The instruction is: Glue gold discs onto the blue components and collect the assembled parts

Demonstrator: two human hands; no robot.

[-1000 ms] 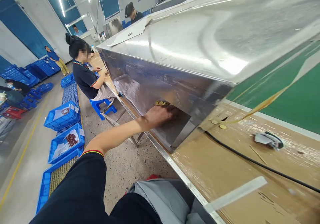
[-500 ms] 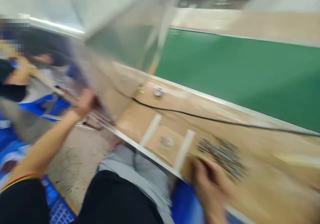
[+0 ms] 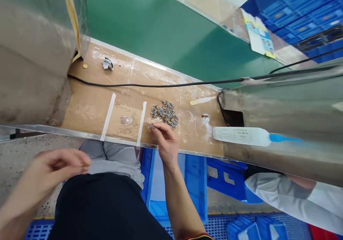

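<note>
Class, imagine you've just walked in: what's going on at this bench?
A person seated at a cardboard-topped bench pinches a tiny blue-and-gold metal part in the right hand, at the edge of a heap of similar parts. The left hand is raised over the lap, fingertips together; whether it holds anything is unclear. A clear round dish lies between two white tape strips nearby. Another person's white sleeve shows at lower right.
</note>
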